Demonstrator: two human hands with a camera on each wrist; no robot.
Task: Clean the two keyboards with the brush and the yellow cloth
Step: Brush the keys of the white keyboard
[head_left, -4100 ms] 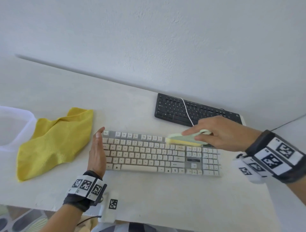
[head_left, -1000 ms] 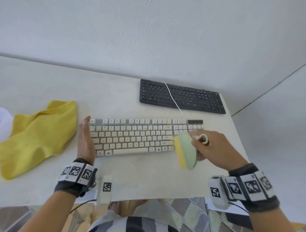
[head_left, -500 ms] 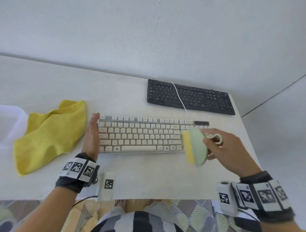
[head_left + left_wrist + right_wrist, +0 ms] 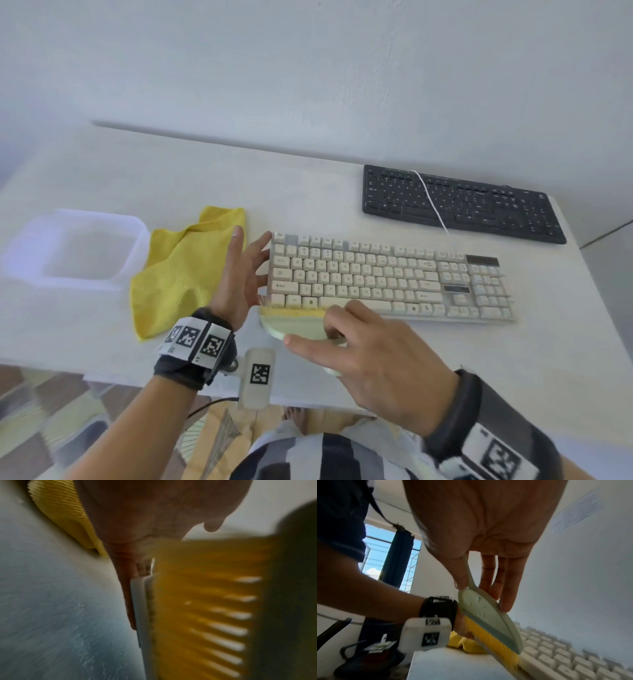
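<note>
White table (image 4: 411,359) carries the white keyboard (image 4: 387,277), with the black keyboard (image 4: 462,204) behind and the yellow cloth (image 4: 178,274) left. Fingers spread, the left hand (image 4: 239,274) braces the white keyboard's left end; the right hand (image 4: 373,359) grasps the brush (image 4: 291,323), its bristles at the near-left edge

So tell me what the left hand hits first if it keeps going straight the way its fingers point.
Most likely nothing new: the left hand already lies along the left end of the white keyboard, fingers pointing away from the person. Straight on looks like bare table, then the wall. The yellow cloth stays left of that line.
</note>
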